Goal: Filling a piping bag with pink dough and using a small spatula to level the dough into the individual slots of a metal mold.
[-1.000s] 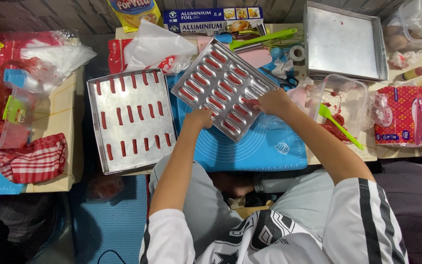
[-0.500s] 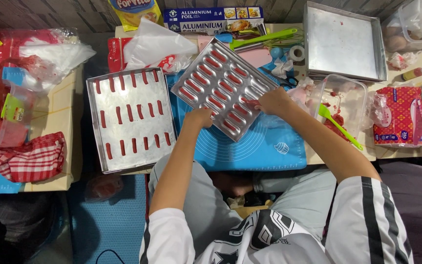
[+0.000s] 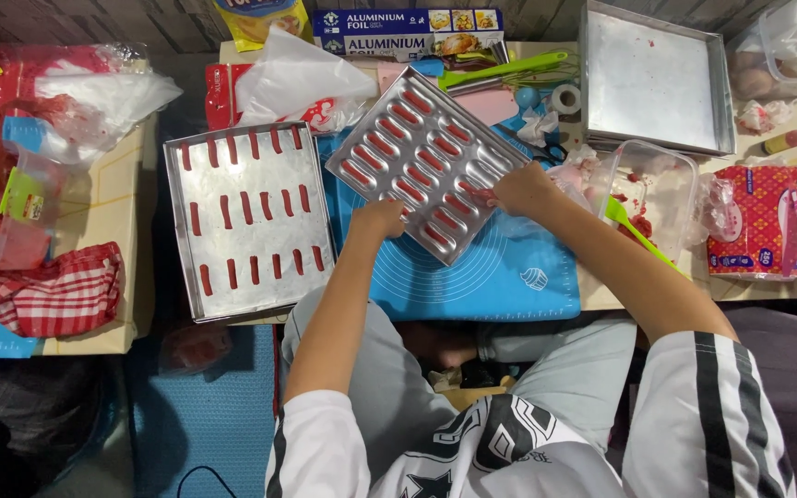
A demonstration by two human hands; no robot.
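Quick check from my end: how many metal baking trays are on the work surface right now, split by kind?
Flat rectangular metal tray with rows of red piped strips: 1
Moulded metal tray with oval cavities filled red, held at its near edge by the left hand and right hand: 1
Bare square metal pan: 1
Total: 3

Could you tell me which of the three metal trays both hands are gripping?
The moulded tray, tilted between the flat striped tray and the empty square one.
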